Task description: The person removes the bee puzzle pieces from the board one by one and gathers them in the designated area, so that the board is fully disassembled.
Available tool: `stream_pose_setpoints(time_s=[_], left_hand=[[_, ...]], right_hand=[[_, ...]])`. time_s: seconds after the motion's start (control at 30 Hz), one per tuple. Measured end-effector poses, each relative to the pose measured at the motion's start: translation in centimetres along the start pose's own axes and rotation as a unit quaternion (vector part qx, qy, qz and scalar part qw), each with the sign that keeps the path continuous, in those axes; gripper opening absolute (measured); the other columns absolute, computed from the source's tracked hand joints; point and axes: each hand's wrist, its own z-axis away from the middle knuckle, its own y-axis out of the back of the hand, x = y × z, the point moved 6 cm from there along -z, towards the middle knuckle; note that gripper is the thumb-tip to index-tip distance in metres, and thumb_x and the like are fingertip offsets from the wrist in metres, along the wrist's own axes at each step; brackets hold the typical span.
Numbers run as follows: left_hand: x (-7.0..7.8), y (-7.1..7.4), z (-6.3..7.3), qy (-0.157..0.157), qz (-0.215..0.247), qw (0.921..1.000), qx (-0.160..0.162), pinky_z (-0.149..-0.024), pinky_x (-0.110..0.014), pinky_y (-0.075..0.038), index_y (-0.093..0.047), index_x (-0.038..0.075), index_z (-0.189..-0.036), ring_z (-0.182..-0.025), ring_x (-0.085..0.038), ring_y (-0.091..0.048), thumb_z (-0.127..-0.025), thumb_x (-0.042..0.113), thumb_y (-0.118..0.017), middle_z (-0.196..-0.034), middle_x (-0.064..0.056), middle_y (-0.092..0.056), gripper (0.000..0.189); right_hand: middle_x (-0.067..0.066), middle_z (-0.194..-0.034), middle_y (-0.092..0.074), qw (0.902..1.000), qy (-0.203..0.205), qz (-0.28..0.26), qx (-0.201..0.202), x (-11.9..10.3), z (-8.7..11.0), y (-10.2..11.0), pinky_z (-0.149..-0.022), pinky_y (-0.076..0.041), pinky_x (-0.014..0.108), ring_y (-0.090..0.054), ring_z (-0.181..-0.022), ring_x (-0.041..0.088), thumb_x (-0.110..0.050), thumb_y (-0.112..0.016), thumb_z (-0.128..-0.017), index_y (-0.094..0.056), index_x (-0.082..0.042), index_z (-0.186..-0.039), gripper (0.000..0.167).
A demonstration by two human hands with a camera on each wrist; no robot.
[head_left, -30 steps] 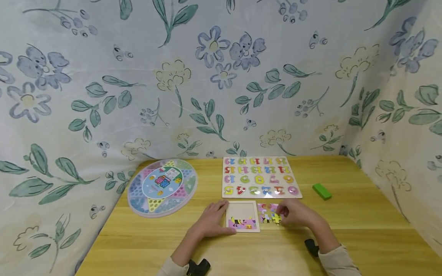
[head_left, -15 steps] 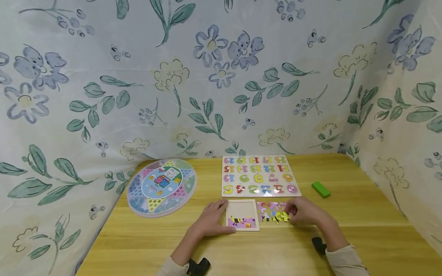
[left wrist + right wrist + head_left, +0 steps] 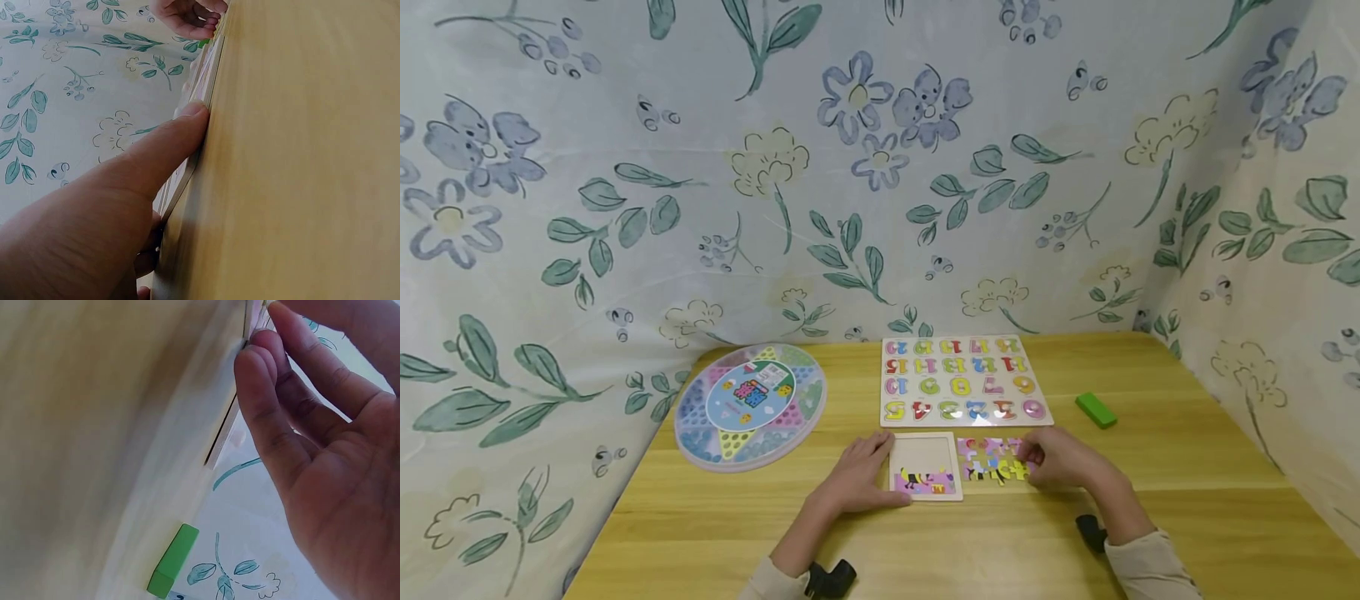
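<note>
A shallow wooden puzzle frame (image 3: 956, 467) lies at mid-table, its lower part filled with a pink bee picture. My left hand (image 3: 859, 479) holds it, the thumb along the near edge and the fingers at the left side. The left wrist view has that thumb (image 3: 181, 128) against the frame's rim. Right of the frame several pink and yellow jigsaw pieces (image 3: 992, 467) lie close together. My right hand (image 3: 1063, 460) bends its fingers over their right end and seems to pinch a yellow piece, mostly hidden by the fingertips. In the right wrist view, the curled fingers (image 3: 269, 419) sit close together.
Behind the frame lies a number puzzle board (image 3: 966, 381). A round board game (image 3: 750, 407) stands back left. A green block (image 3: 1096, 410) lies to the right, and a floral cloth (image 3: 850, 250) hangs behind the wooden table (image 3: 985, 550).
My right hand has moved a little to the right, a yellow piece shifting with it, and more of the jigsaw pieces show. Over the last half second it stays put. My left hand keeps its hold.
</note>
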Motion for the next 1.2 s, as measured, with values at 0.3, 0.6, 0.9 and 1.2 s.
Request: stream_pose_setpoints(time_s=[0.3, 0.6, 0.9, 1.2], left_hand=[[-0.1, 0.1, 0.0, 0.0, -0.006, 1.0, 0.001, -0.121, -0.053, -0.02, -0.024, 0.009, -0.155, -0.149, -0.031, -0.025, -0.076, 0.074, -0.063, -0.162, -0.008, -0.025, 0.109], [-0.1, 0.1, -0.1, -0.003, -0.017, 0.9999, 0.001, -0.122, -0.052, -0.021, -0.024, 0.01, -0.155, -0.148, -0.031, -0.026, -0.075, 0.075, -0.063, -0.162, -0.007, -0.025, 0.111], [-0.2, -0.1, -0.1, -0.005, -0.025, 0.9997, 0.005, -0.122, -0.051, -0.02, -0.025, 0.01, -0.155, -0.148, -0.029, -0.026, -0.072, 0.075, -0.065, -0.161, -0.007, -0.026, 0.113], [-0.2, -0.2, 0.1, -0.005, -0.03, 0.9995, 0.005, -0.122, -0.051, -0.02, -0.024, 0.01, -0.155, -0.148, -0.03, -0.026, -0.072, 0.076, -0.065, -0.161, -0.006, -0.026, 0.114]], right_hand=[[0.003, -0.083, -0.059, 0.9999, 0.007, 0.008, 0.005, -2.2, -0.4, 0.0, -0.063, -0.045, 0.023, -0.051, -0.077, 0.016, 0.001, -0.078, -0.068, -0.066, -0.005, -0.093, 0.029], [0.004, -0.082, -0.061, 0.9971, 0.074, 0.013, -0.014, -8.0, -2.9, -2.2, -0.062, -0.046, 0.021, -0.053, -0.076, 0.015, -0.002, -0.082, -0.071, -0.067, -0.003, -0.095, 0.027], [0.001, -0.08, -0.06, 0.9931, 0.103, 0.037, -0.043, -12.4, -5.3, -6.3, -0.064, -0.044, 0.023, -0.05, -0.073, 0.01, -0.004, -0.083, -0.069, -0.068, -0.003, -0.095, 0.03], [-0.001, -0.081, -0.061, 0.991, 0.118, 0.039, -0.051, -13.7, -6.4, -8.2, -0.063, -0.045, 0.022, -0.051, -0.072, 0.009, -0.009, -0.085, -0.068, -0.068, -0.003, -0.096, 0.033]])
